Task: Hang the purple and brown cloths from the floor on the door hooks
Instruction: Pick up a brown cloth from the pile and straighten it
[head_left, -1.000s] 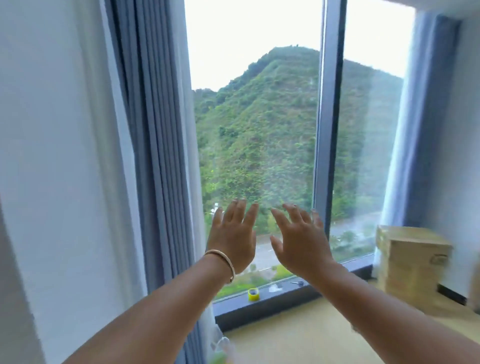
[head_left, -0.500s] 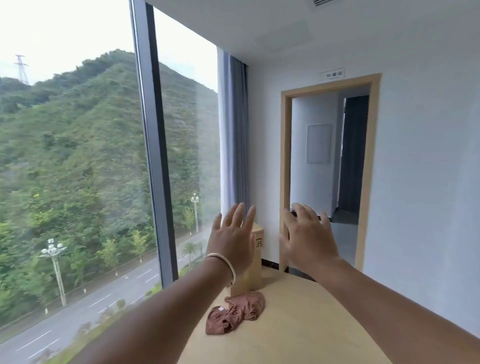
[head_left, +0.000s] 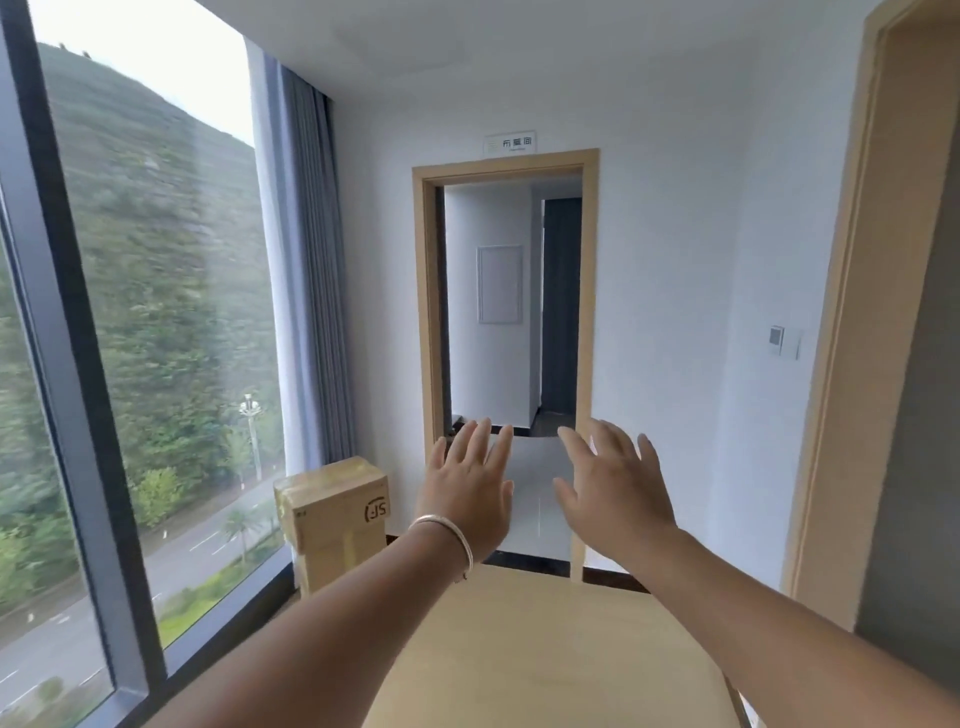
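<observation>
A tall window (head_left: 130, 364) with a dark frame fills the left side, and through it a green hillside (head_left: 156, 260) and a road (head_left: 67, 639) with a street lamp (head_left: 251, 415) are seen. Just right of the glass a grey-blue curtain (head_left: 306, 286) hangs from the ceiling down to the floor. At the foot of the curtain stands a cardboard box (head_left: 335, 512), taped on top and printed with a round mark on its side; it sits on another box below it. Next comes the left hand (head_left: 470, 491), raised with its back to the camera, fingers straight and slightly spread, holding nothing; a thin bracelet (head_left: 447, 540) circles its wrist. Behind and between the hands is an open doorway (head_left: 506, 291) in a light wooden frame, with a small sign (head_left: 510, 143) above it and a white wall panel (head_left: 500, 285) seen in the room beyond. The right hand (head_left: 618, 499) is lifted beside the left, near it yet not touching, its fingers likewise straight and apart, gripping nothing. Below both forearms lies the pale wooden floor (head_left: 545, 649). The purple and brown cloths cannot be seen in this view, and the forearms hide part of the floor. On the white wall to the right is a switch plate (head_left: 784, 342), and at the far right edge stands another wooden door frame (head_left: 852, 338).
</observation>
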